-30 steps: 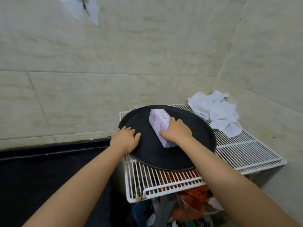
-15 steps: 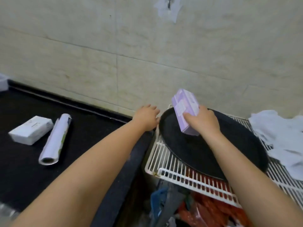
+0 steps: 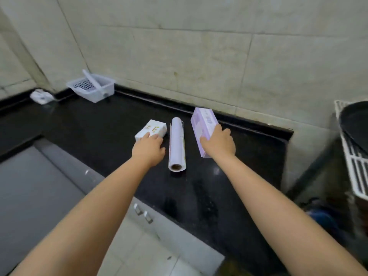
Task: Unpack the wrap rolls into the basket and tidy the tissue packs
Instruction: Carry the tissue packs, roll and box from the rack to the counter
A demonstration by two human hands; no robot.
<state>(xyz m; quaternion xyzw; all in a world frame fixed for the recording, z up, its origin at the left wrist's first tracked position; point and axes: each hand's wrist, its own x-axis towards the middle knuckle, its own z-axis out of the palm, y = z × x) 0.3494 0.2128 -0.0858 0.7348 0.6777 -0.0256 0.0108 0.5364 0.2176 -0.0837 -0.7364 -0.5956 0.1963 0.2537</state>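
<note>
The right hand (image 3: 218, 144) is gripping the purple box (image 3: 203, 127) from above, thumb on its near side and fingers over the far side, setting it on the counter (image 3: 99, 126). The left hand (image 3: 149, 148) is resting on the white pack (image 3: 150, 129), fingers fairly straight. Between the two grips the wrap roll (image 3: 177, 144) is lying loose. It is probably light, smooth and inclined to roll, so taking it around the middle seems best. Far beyond the left hand, the basket (image 3: 92, 87) is sitting against the wall, holding only what looks like its folded handle.
</note>
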